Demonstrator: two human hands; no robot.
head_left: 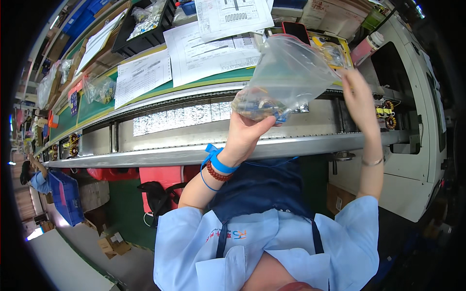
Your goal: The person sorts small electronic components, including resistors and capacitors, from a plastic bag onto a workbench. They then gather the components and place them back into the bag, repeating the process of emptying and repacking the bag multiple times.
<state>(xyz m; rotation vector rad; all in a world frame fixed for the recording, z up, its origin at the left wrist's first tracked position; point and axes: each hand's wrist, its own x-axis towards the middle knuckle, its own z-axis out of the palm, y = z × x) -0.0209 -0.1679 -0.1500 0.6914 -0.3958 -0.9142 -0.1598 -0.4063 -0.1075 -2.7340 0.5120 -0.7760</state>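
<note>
A clear plastic bag (291, 72) stands up over the conveyor, with small blue and tan parts (259, 104) gathered in its bottom. My left hand (247, 133) grips that lower end from beneath, thumb across the front. To the right, my right hand (358, 99) is at the bag's upper right corner, fingers bent together on its edge; motion blurs them a little. The bag's top spreads wide between the corners. A blue wrist strap with a cord (221, 162) circles my left wrist.
Printed drawings (213, 56) lie on the green bench behind the conveyor rail (194, 154). A black bin (145, 29) of bagged parts, a red-edged phone (295, 32) and a yellow tray (335, 51) stand farther back. Boards with coils sit at both conveyor ends. A white machine (412, 121) rises right.
</note>
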